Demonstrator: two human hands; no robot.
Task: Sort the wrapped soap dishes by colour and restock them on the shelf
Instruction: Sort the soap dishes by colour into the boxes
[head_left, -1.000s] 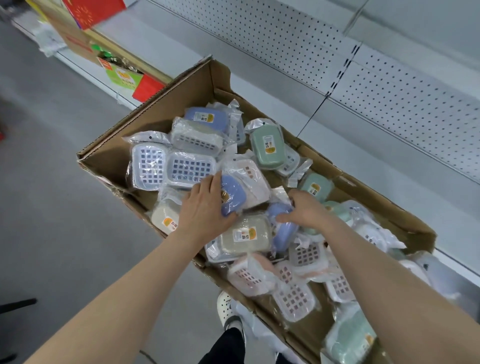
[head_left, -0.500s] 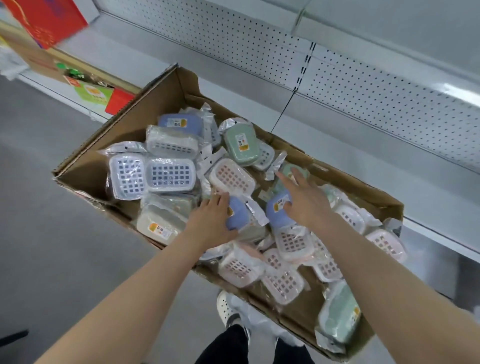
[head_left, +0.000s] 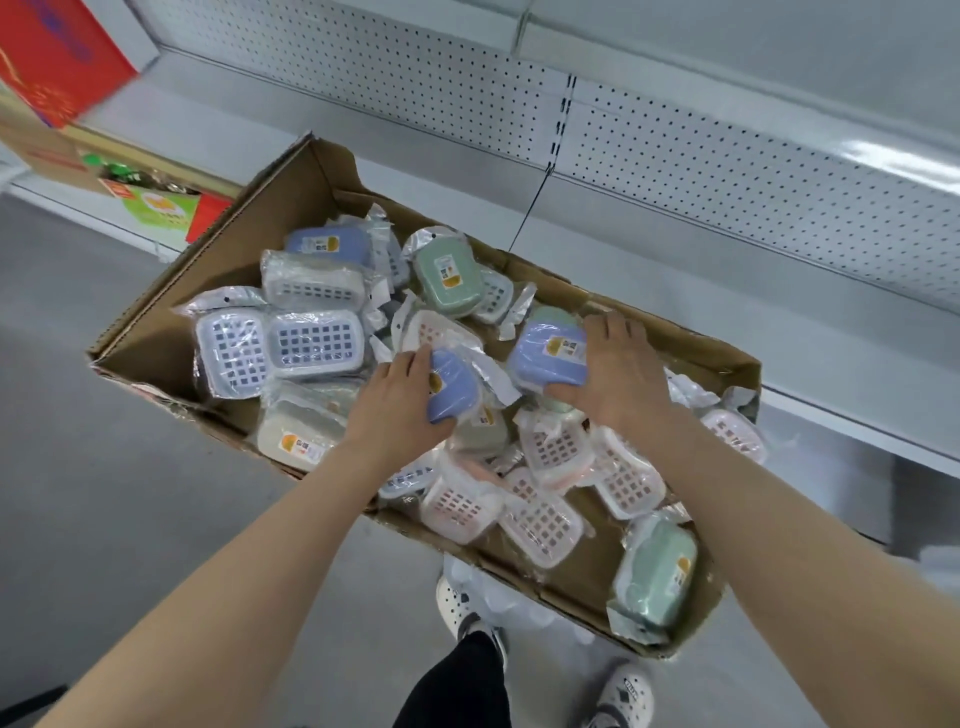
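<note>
Step in hand: colour picking inside the cardboard box (head_left: 234, 260), judged to be the blue group. The left hand (head_left: 395, 410) is curled round one blue wrapped soap dish (head_left: 453, 387). The right hand (head_left: 621, 374) clamps a second blue wrapped soap dish (head_left: 548, 353) between thumb and fingers, while pink dishes (head_left: 540, 525) lie below the wrists and a green dish (head_left: 447, 278) lies beyond the left fingertips. The next move likely calls for lifting both blue dishes clear of the loose wrappers and carrying them to the shelf (head_left: 701, 332) beyond the right hand.
</note>
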